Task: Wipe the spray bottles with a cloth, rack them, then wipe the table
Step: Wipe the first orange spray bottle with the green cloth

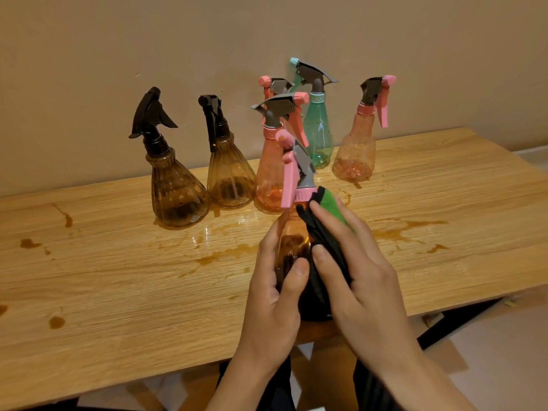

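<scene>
Head view: left hand grips the near-upright bottle, nozzle up; right hand, fingers flat, presses cloth against its right flank.

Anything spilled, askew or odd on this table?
Yes. Brown liquid is splashed across the wooden table, pooling before the standing spray bottles, with stray drops near its left edge. The left hand grips a brown-smeared pink spray bottle.
</scene>
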The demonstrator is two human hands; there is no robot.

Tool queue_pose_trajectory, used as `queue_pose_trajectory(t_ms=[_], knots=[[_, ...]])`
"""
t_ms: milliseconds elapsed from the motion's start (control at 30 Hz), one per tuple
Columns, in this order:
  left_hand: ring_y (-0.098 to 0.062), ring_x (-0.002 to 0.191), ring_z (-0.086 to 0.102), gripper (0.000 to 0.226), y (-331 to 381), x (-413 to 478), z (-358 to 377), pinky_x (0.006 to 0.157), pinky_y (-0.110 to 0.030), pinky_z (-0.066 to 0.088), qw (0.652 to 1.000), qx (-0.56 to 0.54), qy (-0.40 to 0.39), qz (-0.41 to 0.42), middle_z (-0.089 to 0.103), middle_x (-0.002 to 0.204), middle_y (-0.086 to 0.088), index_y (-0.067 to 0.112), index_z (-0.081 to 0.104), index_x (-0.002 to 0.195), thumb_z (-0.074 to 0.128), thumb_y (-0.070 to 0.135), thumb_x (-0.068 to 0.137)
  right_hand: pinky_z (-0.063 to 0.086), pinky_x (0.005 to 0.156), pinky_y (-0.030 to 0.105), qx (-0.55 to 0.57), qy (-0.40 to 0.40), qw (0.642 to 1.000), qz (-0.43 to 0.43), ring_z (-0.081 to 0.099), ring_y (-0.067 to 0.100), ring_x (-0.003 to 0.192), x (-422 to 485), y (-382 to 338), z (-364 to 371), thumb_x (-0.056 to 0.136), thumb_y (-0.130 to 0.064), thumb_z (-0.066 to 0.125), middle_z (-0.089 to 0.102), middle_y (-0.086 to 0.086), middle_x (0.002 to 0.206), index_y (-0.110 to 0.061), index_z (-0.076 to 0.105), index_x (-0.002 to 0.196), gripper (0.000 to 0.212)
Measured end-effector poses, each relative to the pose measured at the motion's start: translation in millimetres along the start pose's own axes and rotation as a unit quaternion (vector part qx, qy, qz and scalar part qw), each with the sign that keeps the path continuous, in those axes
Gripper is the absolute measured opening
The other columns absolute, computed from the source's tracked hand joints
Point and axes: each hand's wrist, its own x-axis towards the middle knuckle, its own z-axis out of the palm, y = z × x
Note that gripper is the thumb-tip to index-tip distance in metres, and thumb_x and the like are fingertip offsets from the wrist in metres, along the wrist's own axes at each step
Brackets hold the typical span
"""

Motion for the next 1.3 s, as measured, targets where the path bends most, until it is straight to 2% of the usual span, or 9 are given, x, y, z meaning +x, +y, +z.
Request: queue_pose_trajectory(t_ms=[100,267,400,500,600,767,933,1200,1300], knots=[[-0.009,0.132,0.059,0.045,1.6,0.3,-0.5,0.102,-0.021,0.049,0.999,-0.032,0.009,0.004,0.063,0.139,0.014,0.051,0.054,0.137,0.058,0.045,0.092,0.027,0.114,0.010,-0.020,-0.017,0.999,-0.033,0.023,0.002,0.152,-5.4,0.5,-1.4,0.105,-0.040,0.044,0.023,-0.013,0.166,-0.044,0.041,0.152,0.047],[-0.015,0.135,0.058,0.047,-1.2,4.4,-5.0,0.105,-0.035,0.052,0.996,-0.063,0.069,-0.008,0.059,0.146,0.011,0.049,0.052,0.141,0.059,0.048,0.094,0.030,0.118,0.021,-0.044,-0.041,0.995,-0.080,0.023,0.017,0.154,-43.6,6.9,4.7,0.105,-0.041,0.043,0.019,-0.002,0.169,-0.038,0.043,0.152,0.047],[-0.017,0.135,0.058,0.052,0.2,3.2,-4.0,0.106,-0.037,0.052,0.996,-0.068,0.049,-0.013,0.059,0.146,0.009,0.050,0.052,0.141,0.058,0.050,0.090,0.031,0.115,0.015,-0.013,-0.025,0.999,-0.025,0.022,0.007,0.153,-30.0,0.2,7.7,0.103,-0.047,0.043,0.019,-0.011,0.168,-0.048,0.038,0.152,0.048],[-0.012,0.130,0.060,0.051,2.6,1.0,-2.6,0.101,-0.027,0.052,0.999,-0.044,0.028,-0.002,0.064,0.136,0.015,0.047,0.053,0.141,0.058,0.044,0.090,0.029,0.108,0.004,0.053,-0.001,0.998,0.030,0.031,-0.008,0.144,-2.1,-2.4,3.8,0.102,-0.047,0.050,0.037,-0.022,0.157,-0.048,0.041,0.150,0.049],[-0.009,0.130,0.060,0.066,2.3,1.4,-3.1,0.099,-0.022,0.051,0.999,-0.025,0.034,-0.002,0.063,0.136,0.019,0.039,0.045,0.148,0.065,0.044,0.085,0.035,0.102,0.004,0.125,-0.021,0.990,0.066,0.041,-0.012,0.135,11.6,1.8,0.3,0.101,-0.046,0.050,0.047,-0.032,0.146,-0.050,0.042,0.148,0.049],[-0.019,0.133,0.059,0.069,0.9,2.4,-7.7,0.107,-0.044,0.051,0.997,-0.037,0.070,0.002,0.061,0.143,0.008,0.046,0.050,0.144,0.073,0.043,0.078,0.024,0.105,-0.001,0.074,-0.032,0.995,0.062,0.025,-0.010,0.146,-26.5,2.4,13.4,0.101,-0.058,0.039,0.027,-0.027,0.161,-0.060,0.025,0.152,0.053],[-0.021,0.136,0.056,0.073,0.6,1.7,-6.6,0.107,-0.041,0.052,0.998,-0.017,0.052,0.019,0.058,0.146,0.006,0.048,0.047,0.144,0.075,0.039,0.078,0.027,0.101,-0.002,0.114,-0.023,0.990,0.085,0.030,-0.017,0.140,-15.3,1.1,6.6,0.100,-0.059,0.044,0.034,-0.039,0.151,-0.073,0.028,0.141,0.047],[0.001,0.138,0.048,0.064,1.0,-1.3,-3.8,0.105,-0.022,0.046,0.996,0.064,0.052,0.039,0.051,0.136,0.036,0.071,0.042,0.137,0.066,0.054,0.080,0.033,0.103,0.003,0.153,-0.005,0.986,0.060,0.036,-0.010,0.141,-4.8,-1.0,1.9,0.101,-0.042,0.048,0.043,-0.031,0.151,-0.058,0.039,0.146,0.049],[0.007,0.149,0.029,0.060,0.9,-1.4,-0.8,0.119,-0.030,0.030,0.992,0.106,0.056,0.048,0.036,0.148,0.047,0.073,0.034,0.141,0.056,0.057,0.087,0.034,0.105,0.006,0.122,0.002,0.991,0.050,0.036,-0.006,0.143,-3.9,0.0,2.4,0.100,-0.039,0.050,0.042,-0.026,0.153,-0.050,0.041,0.150,0.051]])
